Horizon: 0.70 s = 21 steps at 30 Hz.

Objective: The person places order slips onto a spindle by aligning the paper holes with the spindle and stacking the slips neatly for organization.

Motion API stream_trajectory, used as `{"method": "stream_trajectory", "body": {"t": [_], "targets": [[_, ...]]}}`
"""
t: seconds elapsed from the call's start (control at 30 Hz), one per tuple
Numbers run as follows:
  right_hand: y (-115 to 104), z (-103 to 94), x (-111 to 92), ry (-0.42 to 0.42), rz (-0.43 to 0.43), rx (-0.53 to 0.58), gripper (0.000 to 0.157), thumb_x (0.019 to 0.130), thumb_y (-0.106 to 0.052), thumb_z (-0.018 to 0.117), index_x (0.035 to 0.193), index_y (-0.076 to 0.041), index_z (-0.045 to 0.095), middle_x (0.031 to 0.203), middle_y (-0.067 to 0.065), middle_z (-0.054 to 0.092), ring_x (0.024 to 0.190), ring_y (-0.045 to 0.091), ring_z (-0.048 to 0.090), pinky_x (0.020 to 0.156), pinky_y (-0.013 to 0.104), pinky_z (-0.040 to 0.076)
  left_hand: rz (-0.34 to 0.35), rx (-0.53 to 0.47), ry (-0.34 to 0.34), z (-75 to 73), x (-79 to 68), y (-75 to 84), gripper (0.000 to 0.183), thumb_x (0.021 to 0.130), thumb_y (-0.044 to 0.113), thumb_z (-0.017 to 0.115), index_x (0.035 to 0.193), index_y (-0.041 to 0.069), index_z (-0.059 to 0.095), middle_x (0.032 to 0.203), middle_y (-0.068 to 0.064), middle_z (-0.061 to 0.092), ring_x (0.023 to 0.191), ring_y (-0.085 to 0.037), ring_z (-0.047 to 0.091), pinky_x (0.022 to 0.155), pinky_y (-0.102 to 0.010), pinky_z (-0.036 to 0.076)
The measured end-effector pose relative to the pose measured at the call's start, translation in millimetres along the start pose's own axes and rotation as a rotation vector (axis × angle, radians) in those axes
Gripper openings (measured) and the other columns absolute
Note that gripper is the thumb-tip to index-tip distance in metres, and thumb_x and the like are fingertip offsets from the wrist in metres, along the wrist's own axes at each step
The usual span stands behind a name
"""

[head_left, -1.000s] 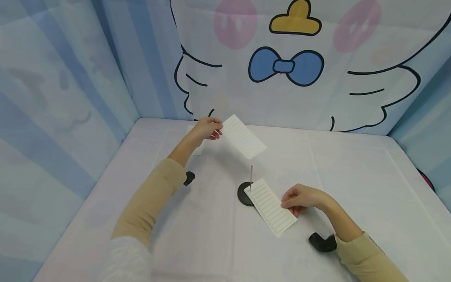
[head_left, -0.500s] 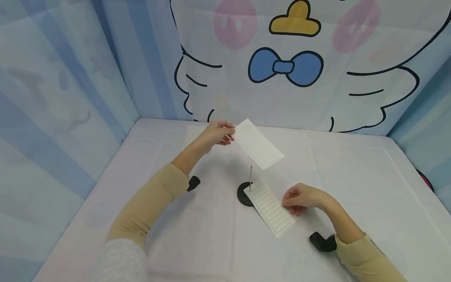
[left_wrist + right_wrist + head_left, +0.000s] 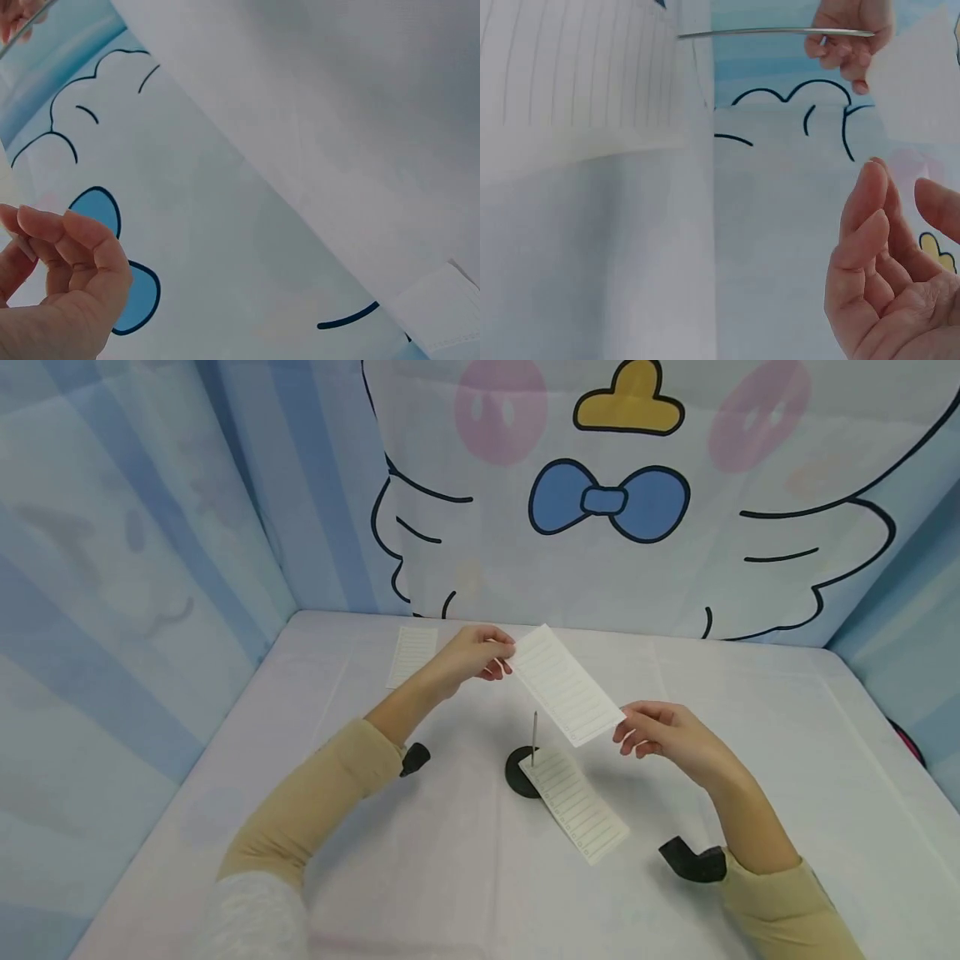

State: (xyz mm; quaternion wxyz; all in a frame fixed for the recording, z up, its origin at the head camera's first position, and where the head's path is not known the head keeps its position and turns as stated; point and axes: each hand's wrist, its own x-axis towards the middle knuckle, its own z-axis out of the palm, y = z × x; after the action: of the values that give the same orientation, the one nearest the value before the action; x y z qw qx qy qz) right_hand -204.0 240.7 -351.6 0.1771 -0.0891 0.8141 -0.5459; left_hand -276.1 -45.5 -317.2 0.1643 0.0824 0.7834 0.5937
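Note:
My left hand [image 3: 474, 656] pinches a white lined paper slip [image 3: 567, 685] by its upper left corner. The slip hangs tilted in the air above the thin metal spike [image 3: 534, 735] of a bill holder with a round black base [image 3: 517, 779]. Another lined slip [image 3: 581, 810] is stuck on the spike by its upper corner and slants to the lower right. My right hand [image 3: 663, 731] is at the held slip's lower right corner. In the right wrist view its thumb and fingers [image 3: 864, 202] stand apart, with nothing between them.
At the back left, a lined slip [image 3: 412, 653] lies on the white-covered table [image 3: 420, 860]. Behind the table hangs a cloth backdrop [image 3: 480, 543] with a cartoon print. A black wrist-worn piece [image 3: 693, 862] juts from my right cuff.
My left hand has carried its slip to the right and nearer, over the spike. My right hand has left the spiked slip and risen to the held slip's corner.

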Motion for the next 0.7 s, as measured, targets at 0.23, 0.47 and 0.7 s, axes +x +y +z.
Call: {"method": "stream_trajectory", "body": {"t": [0.23,0.47,0.7], "targets": [[-11.9,4.9,-1.0,-0.074,-0.072,0.319,0.022,0.097,-0.023,0.044,0.097,-0.014,0.064,0.088,0.000,0.066,0.072,0.010,0.063,0.063,0.021,0.051,0.021,0.027,-0.023,6.5,-6.0,1.3,0.018,0.093,0.016,0.052,0.105,0.002,0.057,0.081,-0.008,0.061,0.067,-0.016,0.055,0.067,-0.024,0.046],[-19.2,13.5,-1.1,-0.018,-0.051,0.273,0.016,0.094,-0.020,0.051,0.098,-0.011,0.064,0.087,-0.002,0.067,0.074,0.010,0.063,0.063,0.022,0.051,0.047,0.059,-0.038,12.3,-10.3,-0.5,0.018,0.093,0.016,0.052,0.104,0.003,0.057,0.083,-0.010,0.063,0.068,-0.017,0.055,0.068,-0.026,0.047],[-23.6,18.7,-2.5,0.053,-0.050,0.171,0.018,0.091,-0.018,0.056,0.100,-0.004,0.063,0.088,-0.005,0.065,0.077,0.010,0.063,0.068,0.023,0.051,0.048,0.067,-0.060,14.6,-15.8,0.4,0.019,0.092,0.017,0.054,0.105,0.003,0.058,0.082,-0.010,0.063,0.077,-0.028,0.058,0.069,-0.027,0.048]]}}
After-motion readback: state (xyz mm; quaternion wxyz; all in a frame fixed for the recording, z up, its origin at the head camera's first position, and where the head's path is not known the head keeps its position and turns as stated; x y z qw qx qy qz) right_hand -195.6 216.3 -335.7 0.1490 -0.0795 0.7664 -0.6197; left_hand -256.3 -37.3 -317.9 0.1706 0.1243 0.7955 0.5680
